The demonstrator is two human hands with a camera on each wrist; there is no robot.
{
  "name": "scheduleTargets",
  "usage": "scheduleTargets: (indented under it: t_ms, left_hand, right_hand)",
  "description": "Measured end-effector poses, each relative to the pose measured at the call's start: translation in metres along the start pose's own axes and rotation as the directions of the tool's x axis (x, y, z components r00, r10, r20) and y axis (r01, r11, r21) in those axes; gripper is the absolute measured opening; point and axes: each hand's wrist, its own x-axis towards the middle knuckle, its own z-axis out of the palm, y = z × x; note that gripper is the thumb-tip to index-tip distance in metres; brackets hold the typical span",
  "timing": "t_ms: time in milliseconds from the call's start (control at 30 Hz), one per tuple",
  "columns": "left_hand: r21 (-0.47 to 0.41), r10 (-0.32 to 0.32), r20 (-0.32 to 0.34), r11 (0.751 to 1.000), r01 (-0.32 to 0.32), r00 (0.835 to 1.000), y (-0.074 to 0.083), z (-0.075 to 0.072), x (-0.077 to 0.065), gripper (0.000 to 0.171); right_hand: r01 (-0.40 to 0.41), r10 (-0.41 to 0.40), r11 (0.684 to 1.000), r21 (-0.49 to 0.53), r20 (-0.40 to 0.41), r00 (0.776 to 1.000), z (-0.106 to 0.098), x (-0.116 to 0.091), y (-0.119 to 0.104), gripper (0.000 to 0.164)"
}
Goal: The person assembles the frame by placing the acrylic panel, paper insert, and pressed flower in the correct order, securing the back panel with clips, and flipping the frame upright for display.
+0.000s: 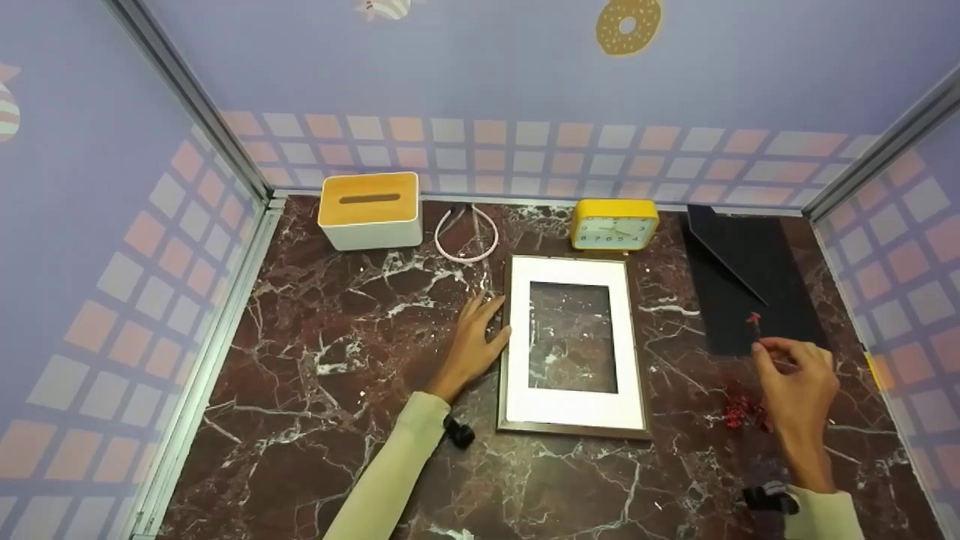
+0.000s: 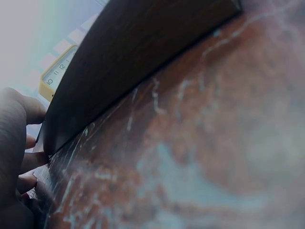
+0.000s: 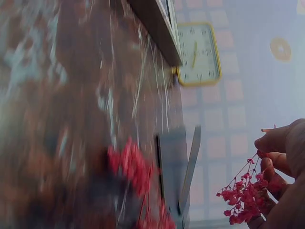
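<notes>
Touching the frame's (image 1: 573, 414) left edge, apparently to steady it, left hand (image 1: 474, 337) loosely spread; right hand (image 1: 801, 386) pinches red sprig (image 3: 244, 196) near counter's (image 1: 570, 495) right edge

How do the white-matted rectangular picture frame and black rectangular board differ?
The white-matted rectangular picture frame shows dark marbled tabletop through its middle; the black rectangular board is opaque, with an angled flap. The left hand touches the frame, not the board. Both lie on the tabletop.

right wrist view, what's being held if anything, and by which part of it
A sprig of small red flowers, pinched by its thin stem in the right-hand grip.
</notes>
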Motion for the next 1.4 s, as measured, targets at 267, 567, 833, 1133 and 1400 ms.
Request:
scheduleTargets:
  t_ms: [267, 567, 833, 1133, 1400]
  left_hand:
    - [0.008, -0.025, 0.000, 1.000, 0.025, 1.000, -0.001, 0.001, -0.003, 0.056]
    - [0.021, -0.023, 0.000, 1.000, 0.023, 1.000, 0.002, 0.000, 0.001, 0.056]
    - [0.030, -0.019, 0.001, 0.999, 0.019, 1.000, 0.001, 0.001, 0.001, 0.056]
    - [0.033, 0.001, -0.009, 0.999, 0.000, 1.000, 0.001, 0.002, 0.001, 0.056]
    - [0.030, 0.002, -0.015, 1.000, -0.002, 1.000, 0.000, 0.002, 0.001, 0.055]
  right_hand:
    - [0.055, -0.057, 0.998, 0.045, 0.054, 0.997, 0.032, 0.005, -0.024, 0.009]
    - [0.082, -0.096, 0.989, 0.123, 0.112, 0.989, 0.066, 0.006, -0.043, 0.009]
    - [0.090, -0.115, 0.980, 0.176, 0.139, 0.984, 0.092, 0.002, -0.053, 0.009]
    - [0.053, -0.088, 0.972, 0.231, 0.146, 0.985, 0.115, -0.005, -0.062, 0.010]
    - [0.081, -0.112, 0.970, 0.229, 0.126, 0.986, 0.134, -0.008, -0.070, 0.011]
